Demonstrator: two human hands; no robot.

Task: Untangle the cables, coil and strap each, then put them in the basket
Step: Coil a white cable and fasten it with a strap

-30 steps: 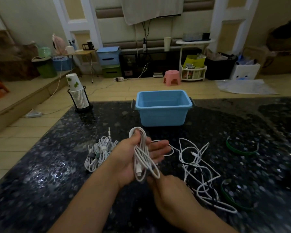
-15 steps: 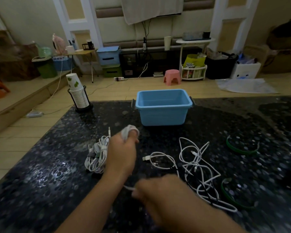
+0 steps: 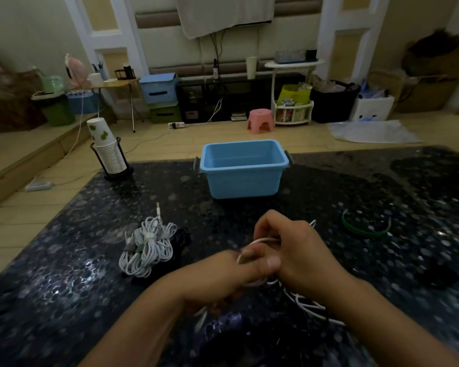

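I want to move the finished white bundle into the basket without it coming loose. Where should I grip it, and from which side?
Grip the strapped white cable bundle across its middle, where the straps cinch the loops, coming from above. It lies flat on the table with open space on its left; grabbing the loose end loops would likely let them slide. The blue basket stands open behind it.
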